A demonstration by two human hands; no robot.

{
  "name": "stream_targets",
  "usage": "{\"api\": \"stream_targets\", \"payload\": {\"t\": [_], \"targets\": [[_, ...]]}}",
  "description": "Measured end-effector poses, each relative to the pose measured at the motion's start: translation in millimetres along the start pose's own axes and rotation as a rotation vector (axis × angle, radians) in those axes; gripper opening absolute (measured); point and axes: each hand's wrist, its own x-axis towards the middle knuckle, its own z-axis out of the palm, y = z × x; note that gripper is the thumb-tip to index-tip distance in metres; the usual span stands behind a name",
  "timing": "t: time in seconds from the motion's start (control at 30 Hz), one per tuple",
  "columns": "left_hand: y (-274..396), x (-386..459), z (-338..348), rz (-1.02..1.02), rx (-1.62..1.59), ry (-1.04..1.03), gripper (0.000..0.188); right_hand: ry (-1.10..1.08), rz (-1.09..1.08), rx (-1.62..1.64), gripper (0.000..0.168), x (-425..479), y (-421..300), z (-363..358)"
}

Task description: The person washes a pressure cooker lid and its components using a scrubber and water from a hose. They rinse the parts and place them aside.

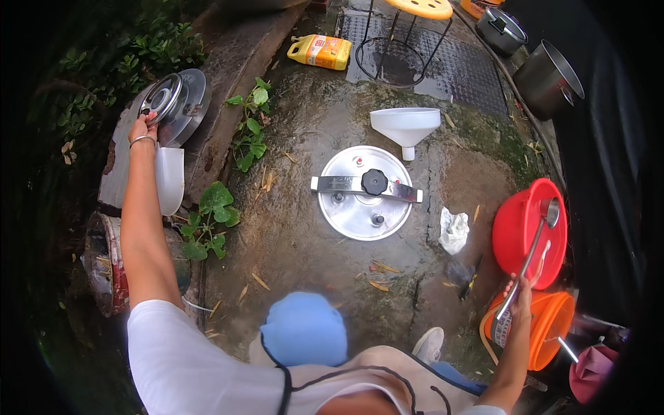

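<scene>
At the upper left, my left hand [143, 127] grips the rim of a round metal lid [165, 98], which overlaps a larger metal disc [193, 116] on a ledge. A white plastic scoop or sheet [170, 181] lies just below that hand. On the right, my right hand [520, 296] holds a long-handled metal ladle [534, 246] and a thin pale utensil [543, 259], over a red plastic basin [511, 231]. Between my hands, a pressure-cooker lid [358, 218] with a clamp bar and black knob lies on the wet ground. A white funnel [405, 126] lies above it.
An orange bucket [555, 332] sits below the basin. Crumpled white paper [454, 231] lies near it. Farther off are a yellow jug [320, 52], a yellow-topped stool [421, 7], a metal pot [544, 80] and a lidded pot [500, 32]. Leafy plants [215, 207] edge the left ledge.
</scene>
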Motion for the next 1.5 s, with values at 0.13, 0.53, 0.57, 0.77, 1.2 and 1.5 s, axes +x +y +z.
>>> {"api": "stream_targets", "payload": {"t": [0.13,0.53,0.57,0.77,1.2,1.5], "targets": [[-5,-10,6,0.043,0.063,0.014,0.006,-0.008,0.042,0.035,0.037,-5,6,3],[-118,-304,168,1.062,0.780,-0.475,0.059,0.049,-0.072,0.122,0.024,1,23,2],[-152,-325,188,1.011,0.817,-0.664,0.061,0.047,-0.086,0.173,0.020,4,22,5],[-361,-418,273,0.967,1.133,-1.006,0.074,0.144,-0.236,0.026,0.009,-24,8,25],[-371,-502,221,1.412,0.973,-1.670,0.017,-0.115,0.011,0.431,0.023,-43,-6,4],[-350,-556,238,1.273,1.129,-1.851,0.016,-0.560,0.015,0.748,0.036,-125,-31,4]]}}
